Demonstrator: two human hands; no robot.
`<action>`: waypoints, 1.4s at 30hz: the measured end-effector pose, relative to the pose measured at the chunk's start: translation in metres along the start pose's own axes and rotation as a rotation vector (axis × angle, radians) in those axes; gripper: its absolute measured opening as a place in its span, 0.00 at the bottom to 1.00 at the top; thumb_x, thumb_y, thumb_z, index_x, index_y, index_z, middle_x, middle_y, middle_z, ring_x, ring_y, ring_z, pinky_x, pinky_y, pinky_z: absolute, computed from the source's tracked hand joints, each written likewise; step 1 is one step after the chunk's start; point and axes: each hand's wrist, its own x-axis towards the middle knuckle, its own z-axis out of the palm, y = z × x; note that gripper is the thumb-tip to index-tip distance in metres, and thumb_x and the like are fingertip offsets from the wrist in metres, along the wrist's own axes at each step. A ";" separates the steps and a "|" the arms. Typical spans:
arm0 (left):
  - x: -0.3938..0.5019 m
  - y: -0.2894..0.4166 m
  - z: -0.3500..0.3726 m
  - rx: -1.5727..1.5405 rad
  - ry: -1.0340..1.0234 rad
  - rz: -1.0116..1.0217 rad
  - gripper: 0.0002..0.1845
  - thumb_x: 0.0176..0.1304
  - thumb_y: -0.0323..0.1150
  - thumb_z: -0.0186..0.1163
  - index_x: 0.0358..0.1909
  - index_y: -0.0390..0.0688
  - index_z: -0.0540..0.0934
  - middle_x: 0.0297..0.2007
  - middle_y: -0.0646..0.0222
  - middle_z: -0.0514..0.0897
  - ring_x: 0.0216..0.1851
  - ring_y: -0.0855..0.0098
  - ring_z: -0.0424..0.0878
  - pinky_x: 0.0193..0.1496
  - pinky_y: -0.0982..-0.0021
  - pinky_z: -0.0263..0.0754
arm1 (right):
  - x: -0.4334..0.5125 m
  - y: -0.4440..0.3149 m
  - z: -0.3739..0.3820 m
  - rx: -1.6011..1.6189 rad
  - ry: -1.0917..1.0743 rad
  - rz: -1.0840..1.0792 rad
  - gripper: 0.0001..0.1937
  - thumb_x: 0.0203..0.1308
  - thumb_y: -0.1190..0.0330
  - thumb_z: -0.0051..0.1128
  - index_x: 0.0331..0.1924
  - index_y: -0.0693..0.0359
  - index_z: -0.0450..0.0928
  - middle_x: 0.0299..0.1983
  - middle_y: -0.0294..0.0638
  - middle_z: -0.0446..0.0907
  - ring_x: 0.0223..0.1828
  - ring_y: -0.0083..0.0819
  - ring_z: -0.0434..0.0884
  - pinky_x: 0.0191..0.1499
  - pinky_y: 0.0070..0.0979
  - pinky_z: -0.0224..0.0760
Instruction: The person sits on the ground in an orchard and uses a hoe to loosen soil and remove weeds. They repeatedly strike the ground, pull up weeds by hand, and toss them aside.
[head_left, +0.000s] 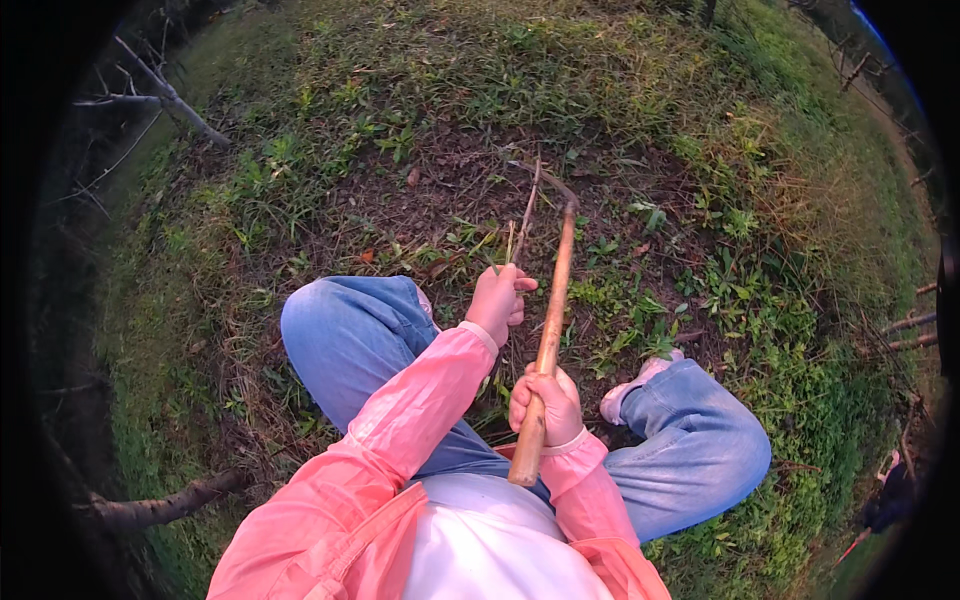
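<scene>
My right hand grips the lower part of a wooden handle, whose butt end points back at my body. From the handle's far end a thin curved metal blade, like a sickle's, bends to the left over bare soil. My left hand, left of the handle, holds a few thin plant stems that stick up past its fingers. A brown stick runs from near the left hand toward the blade; whether the hand holds it too, I cannot tell.
Weeds and grass surround a patch of dark soil between and beyond my bent knees. A bare branch rises at the upper left, and a thick one lies lower left. More branches are at the right edge.
</scene>
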 end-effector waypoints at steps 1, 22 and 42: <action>-0.001 0.019 -0.005 -0.052 -0.003 0.060 0.09 0.71 0.38 0.41 0.40 0.43 0.65 0.27 0.65 0.75 0.14 0.81 0.57 0.14 0.78 0.52 | 0.000 -0.002 -0.006 -0.002 -0.027 -0.046 0.10 0.59 0.70 0.47 0.42 0.59 0.62 0.22 0.40 0.69 0.15 0.29 0.71 0.15 0.27 0.69; -0.181 0.181 -0.266 -0.540 0.772 0.794 0.54 0.57 0.46 0.63 0.69 0.37 0.34 0.69 0.43 0.28 0.70 0.38 0.35 0.65 0.36 0.45 | 0.007 -0.037 -0.059 -0.152 0.435 -0.369 0.07 0.58 0.71 0.48 0.36 0.62 0.62 0.23 0.38 0.68 0.18 0.26 0.70 0.17 0.27 0.70; -0.023 -0.034 -0.007 0.505 -0.175 -0.152 0.42 0.63 0.65 0.41 0.62 0.35 0.65 0.60 0.50 0.68 0.59 0.56 0.69 0.62 0.60 0.61 | 0.019 -0.033 -0.047 -0.410 0.387 -0.291 0.12 0.59 0.74 0.52 0.39 0.62 0.58 0.19 0.36 0.66 0.10 0.23 0.66 0.10 0.24 0.61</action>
